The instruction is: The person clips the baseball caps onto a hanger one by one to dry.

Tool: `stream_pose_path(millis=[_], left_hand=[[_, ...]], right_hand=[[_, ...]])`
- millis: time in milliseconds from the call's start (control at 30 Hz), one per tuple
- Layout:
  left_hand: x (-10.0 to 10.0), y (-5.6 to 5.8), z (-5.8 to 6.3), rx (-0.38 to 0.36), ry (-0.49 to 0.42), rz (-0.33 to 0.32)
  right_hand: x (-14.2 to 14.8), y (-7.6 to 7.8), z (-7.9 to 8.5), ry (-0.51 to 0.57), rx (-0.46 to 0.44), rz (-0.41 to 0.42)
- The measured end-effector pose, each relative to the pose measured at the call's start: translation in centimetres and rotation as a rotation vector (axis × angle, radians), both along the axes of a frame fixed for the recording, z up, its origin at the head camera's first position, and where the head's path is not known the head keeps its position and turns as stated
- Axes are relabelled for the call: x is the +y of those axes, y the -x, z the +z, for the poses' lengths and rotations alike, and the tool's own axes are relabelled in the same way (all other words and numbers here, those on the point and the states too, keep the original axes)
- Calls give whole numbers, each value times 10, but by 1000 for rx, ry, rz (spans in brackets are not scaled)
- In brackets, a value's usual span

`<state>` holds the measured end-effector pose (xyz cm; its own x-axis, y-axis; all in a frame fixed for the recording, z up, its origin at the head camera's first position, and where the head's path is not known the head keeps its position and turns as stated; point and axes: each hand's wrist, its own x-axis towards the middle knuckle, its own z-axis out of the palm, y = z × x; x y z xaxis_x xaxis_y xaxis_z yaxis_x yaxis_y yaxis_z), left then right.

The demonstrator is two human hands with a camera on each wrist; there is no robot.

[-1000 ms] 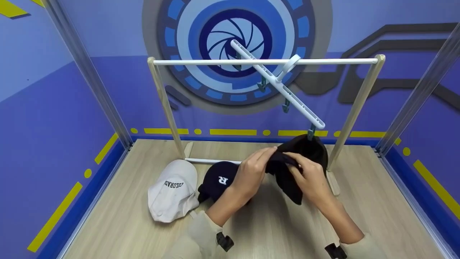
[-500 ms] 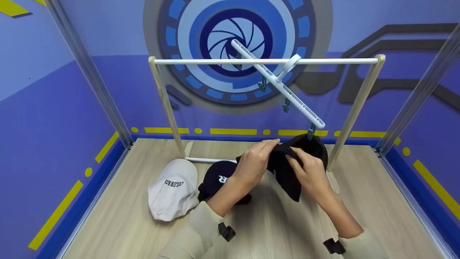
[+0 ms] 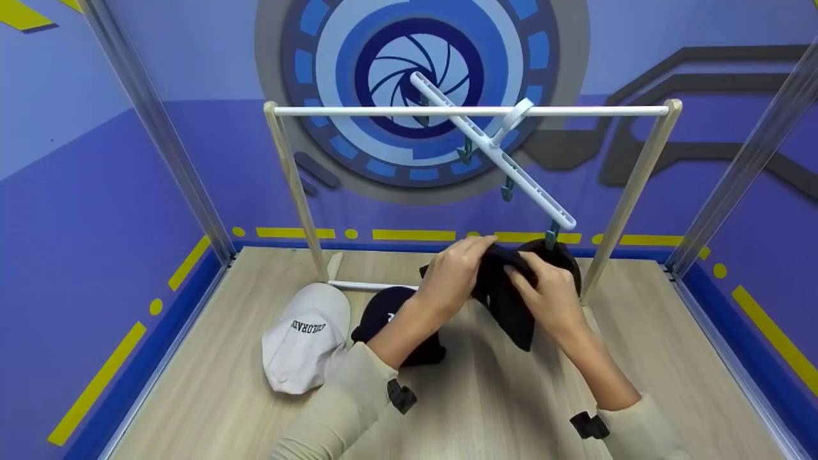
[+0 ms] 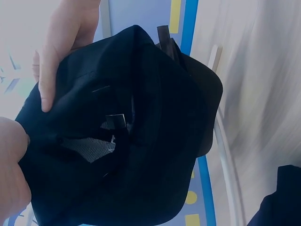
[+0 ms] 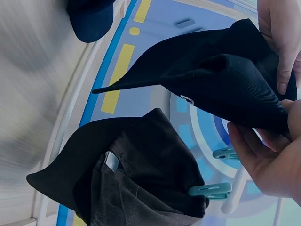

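Both hands hold a black baseball cap (image 3: 505,303) in front of the rack, its brim pointing down. My left hand (image 3: 450,275) grips one side of its edge, and my right hand (image 3: 553,291) pinches the other side, thumb against the fabric. In the left wrist view the inside of the held cap (image 4: 164,141) shows, with a small label. Just behind it, a second black cap (image 5: 141,174) hangs from a green clip (image 5: 211,190) at the near end of a white clip hanger (image 3: 530,182). Other green clips (image 3: 507,189) on the hanger hold nothing.
The hanger hooks over the top bar (image 3: 358,111) of a wooden-legged rack. On the table, a white cap (image 3: 307,338) with dark lettering lies at left, beside a navy cap (image 3: 383,313) partly covered by my left forearm. Patterned blue walls (image 3: 96,211) enclose the table.
Both hands have lifted the held black cap slightly toward the hanger, so it covers more of the hanging cap. My left forearm now hides more of the navy cap.
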<state>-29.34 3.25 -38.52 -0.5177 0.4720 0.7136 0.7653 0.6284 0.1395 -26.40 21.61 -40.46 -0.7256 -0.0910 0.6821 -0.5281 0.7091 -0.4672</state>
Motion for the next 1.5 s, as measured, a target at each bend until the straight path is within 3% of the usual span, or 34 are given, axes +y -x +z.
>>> stream_pose_path(millis=[500,767,1033,1300,1500], left_hand=[[1,10,18,-106,98,24],[4,16,30,-88,126,-1],[5,21,34,-112,126,-2],[6,30,37,-136,161,-64],[8,32,36,-100,162,-129]], right_hand=[[0,9,7,-18,56,-12],[0,11,13,-4,39,-60],[1,14,17,-16,29,-69],[4,19,19,9,30,-67],[7,21,22,8,22,-95]])
